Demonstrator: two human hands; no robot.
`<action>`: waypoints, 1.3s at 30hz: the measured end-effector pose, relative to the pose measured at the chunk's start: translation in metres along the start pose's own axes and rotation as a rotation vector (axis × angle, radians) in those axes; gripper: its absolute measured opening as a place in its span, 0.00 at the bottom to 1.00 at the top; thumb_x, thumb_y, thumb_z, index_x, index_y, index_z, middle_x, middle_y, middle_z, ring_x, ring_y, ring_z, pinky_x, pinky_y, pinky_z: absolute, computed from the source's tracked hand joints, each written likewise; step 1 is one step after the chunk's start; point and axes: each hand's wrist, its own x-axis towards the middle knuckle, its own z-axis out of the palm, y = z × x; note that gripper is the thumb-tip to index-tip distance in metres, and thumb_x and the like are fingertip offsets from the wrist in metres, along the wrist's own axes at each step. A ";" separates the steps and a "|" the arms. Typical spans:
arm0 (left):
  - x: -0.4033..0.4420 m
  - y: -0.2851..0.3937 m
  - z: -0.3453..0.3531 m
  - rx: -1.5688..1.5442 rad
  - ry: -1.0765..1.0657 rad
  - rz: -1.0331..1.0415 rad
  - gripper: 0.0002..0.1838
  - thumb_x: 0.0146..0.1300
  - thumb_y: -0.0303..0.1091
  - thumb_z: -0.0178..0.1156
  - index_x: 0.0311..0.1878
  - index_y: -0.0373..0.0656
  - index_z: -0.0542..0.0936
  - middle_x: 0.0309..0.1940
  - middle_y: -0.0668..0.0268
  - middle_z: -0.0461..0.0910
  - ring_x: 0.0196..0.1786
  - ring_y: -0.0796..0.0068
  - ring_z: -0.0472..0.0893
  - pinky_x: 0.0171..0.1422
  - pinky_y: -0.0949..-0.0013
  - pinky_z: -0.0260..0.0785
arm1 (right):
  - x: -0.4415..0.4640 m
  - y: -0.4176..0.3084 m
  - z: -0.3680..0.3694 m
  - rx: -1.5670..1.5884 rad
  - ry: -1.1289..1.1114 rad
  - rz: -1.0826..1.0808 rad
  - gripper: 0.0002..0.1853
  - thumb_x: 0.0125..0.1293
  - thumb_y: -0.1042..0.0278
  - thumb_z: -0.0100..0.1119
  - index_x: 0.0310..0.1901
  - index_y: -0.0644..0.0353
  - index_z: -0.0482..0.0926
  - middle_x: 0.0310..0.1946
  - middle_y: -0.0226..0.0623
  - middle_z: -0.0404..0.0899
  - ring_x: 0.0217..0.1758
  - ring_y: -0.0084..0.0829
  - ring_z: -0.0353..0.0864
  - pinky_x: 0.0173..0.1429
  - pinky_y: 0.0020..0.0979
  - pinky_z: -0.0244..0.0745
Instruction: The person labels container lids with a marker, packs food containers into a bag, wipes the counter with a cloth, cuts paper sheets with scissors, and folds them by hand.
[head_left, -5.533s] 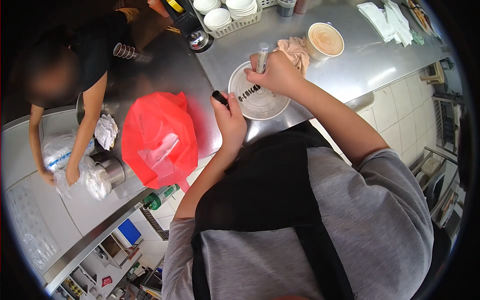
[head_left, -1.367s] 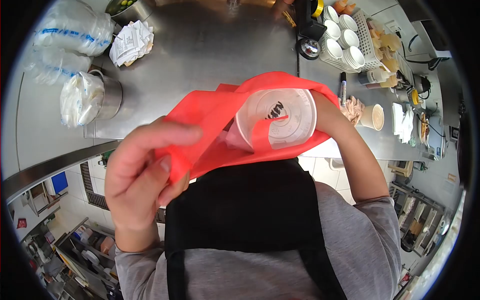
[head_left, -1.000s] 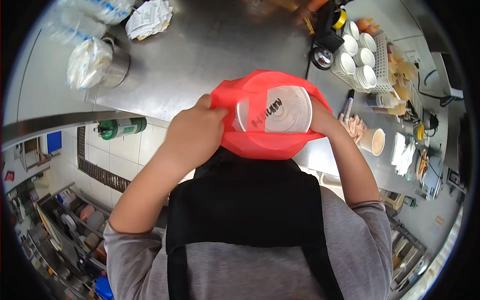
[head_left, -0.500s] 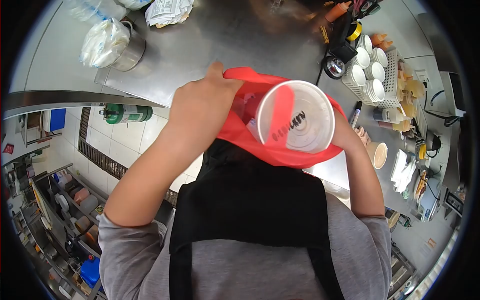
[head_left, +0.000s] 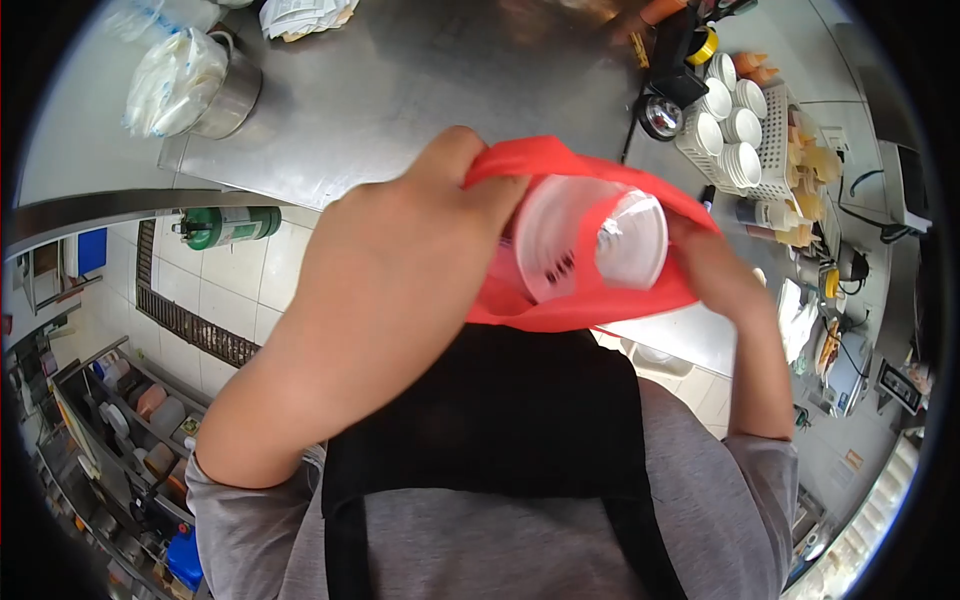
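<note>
A red bag [head_left: 530,310] is held up in front of my apron, its mouth open toward me. Inside it lies a round tub with a translucent lid [head_left: 550,225] and black handwriting, partly covered by a red strap. My left hand [head_left: 430,210] is at the bag's left rim; its fingertips reach inside and are hidden. My right hand [head_left: 705,265] is tucked into the bag's right side beside the tub, and the red fabric covers its fingers.
Beyond the bag is a steel counter [head_left: 400,80]. A pot with plastic bags [head_left: 235,95] stands at the left, papers [head_left: 305,12] at the top. Right are a bell [head_left: 660,117], a basket of white cups [head_left: 775,150] and napkins [head_left: 795,315]. A green cylinder [head_left: 230,227] is below left.
Over the last second my left hand has moved right and into the bag's mouth. The bag and tub have shifted slightly right, and the lid now tilts with glare on it.
</note>
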 end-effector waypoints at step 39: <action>-0.022 -0.036 0.006 -1.452 -0.091 -0.245 0.34 0.57 0.12 0.47 0.70 0.38 0.66 0.55 0.67 0.74 0.41 0.87 0.71 0.41 0.83 0.66 | 0.102 -0.139 0.074 1.168 -0.948 -0.363 0.13 0.70 0.61 0.52 0.49 0.56 0.80 0.43 0.36 0.84 0.48 0.29 0.82 0.50 0.33 0.76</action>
